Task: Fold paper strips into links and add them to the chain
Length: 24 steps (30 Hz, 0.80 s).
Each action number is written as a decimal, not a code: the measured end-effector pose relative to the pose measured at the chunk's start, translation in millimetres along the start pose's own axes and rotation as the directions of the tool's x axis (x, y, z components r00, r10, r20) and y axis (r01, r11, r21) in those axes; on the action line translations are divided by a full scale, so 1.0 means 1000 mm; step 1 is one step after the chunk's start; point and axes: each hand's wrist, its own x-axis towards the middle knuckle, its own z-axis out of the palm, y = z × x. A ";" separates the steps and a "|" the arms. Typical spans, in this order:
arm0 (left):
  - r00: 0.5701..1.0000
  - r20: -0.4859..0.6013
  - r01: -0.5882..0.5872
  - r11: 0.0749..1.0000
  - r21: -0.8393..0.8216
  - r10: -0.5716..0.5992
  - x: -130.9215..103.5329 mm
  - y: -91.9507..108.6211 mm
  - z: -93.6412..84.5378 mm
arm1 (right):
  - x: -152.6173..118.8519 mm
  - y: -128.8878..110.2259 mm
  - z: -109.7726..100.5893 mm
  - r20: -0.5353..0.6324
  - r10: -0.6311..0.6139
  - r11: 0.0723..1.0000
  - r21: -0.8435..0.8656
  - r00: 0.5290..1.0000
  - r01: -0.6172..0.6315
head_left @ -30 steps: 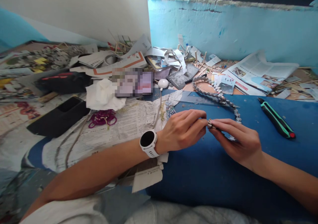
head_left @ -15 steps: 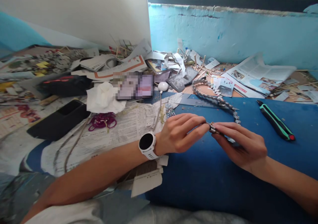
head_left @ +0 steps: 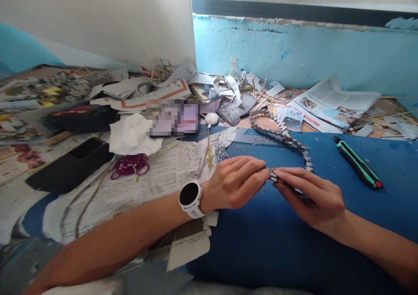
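A grey chain of small folded links, apparently paper, curves from the back of the blue mat to my hands. My right hand is closed round the chain's near end, its fingers over the links and thumb below. At the tip of that end, my left hand pinches with thumb and forefinger. Exactly what the left fingertips grip is too small to make out. A white watch is on my left wrist. To the right of my right hand lies a black and green utility knife.
A clear ruler lies under the chain. Newspaper scraps and thin sticks litter the back. On the left are a white tissue, purple string, a black case and a white charger puck.
The view has tilted and shifted slightly, so things sit a little lower and to the left. Both hands stay together at the chain's end, with only a slight change in finger position.
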 end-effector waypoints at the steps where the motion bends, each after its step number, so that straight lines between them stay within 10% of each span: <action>1: 1.000 0.013 0.013 1.000 0.011 -0.013 0.001 0.001 0.000 | -0.001 0.001 0.001 0.015 -0.003 1.000 0.006 1.000 0.003; 24: 0.986 0.113 0.123 0.992 0.028 -0.125 0.006 0.008 0.001 | -0.004 0.008 0.010 0.079 0.024 1.000 0.014 0.997 -0.025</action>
